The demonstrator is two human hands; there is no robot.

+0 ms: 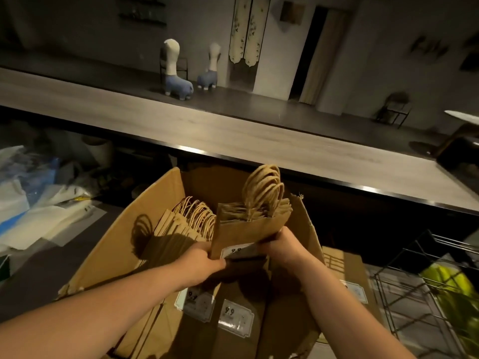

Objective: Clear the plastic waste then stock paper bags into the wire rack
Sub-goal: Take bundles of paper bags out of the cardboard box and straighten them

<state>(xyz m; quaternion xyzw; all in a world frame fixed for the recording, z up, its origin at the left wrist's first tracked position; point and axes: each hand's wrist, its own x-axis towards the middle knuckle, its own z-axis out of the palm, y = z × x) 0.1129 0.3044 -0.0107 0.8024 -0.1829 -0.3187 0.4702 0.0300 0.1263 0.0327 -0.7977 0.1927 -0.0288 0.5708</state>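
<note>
Paper bags (248, 229) in both hands' (204, 260) (282, 248) tight grip

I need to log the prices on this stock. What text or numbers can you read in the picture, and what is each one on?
"9.9", seen upside down: white price label on a paper bag lying in the cardboard box.
"9.9", partly hidden: label on the bag beside it.
Digits cut off, unreadable: label on the bundle of paper bags held by the left hand and right hand.
Label on the right box: too blurred.
</note>
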